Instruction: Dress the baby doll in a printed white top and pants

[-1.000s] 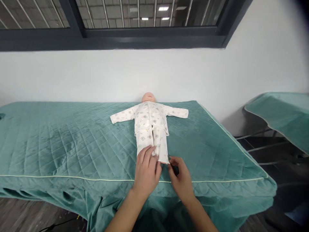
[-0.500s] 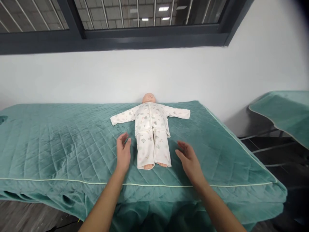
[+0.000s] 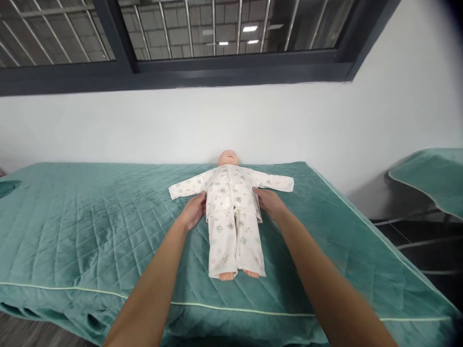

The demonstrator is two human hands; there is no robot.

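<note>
A baby doll (image 3: 230,193) in a white printed shirt and trousers lies on its back on the quilted green bed cover, head toward the wall and arms spread. Its bare feet (image 3: 227,276) show below the trouser cuffs. At the doll's side on the left, below the sleeve, my left hand (image 3: 194,210) is curled against the shirt, some fingertips hidden at its edge. My right hand (image 3: 270,201) grips the opposite side of the torso, fingers at the shirt just under the other sleeve. Both hands hold the doll between them.
The green bed cover (image 3: 108,226) spreads to both sides, with a pale piped front edge. Behind it stand a white wall (image 3: 144,127) and a dark-framed barred window (image 3: 235,67). At the right is another green-covered surface (image 3: 434,178) with metal legs.
Both hands have moved forward and inward, from beside the doll's legs to the sides of its torso, and now take hold there. The view has shifted slightly.
</note>
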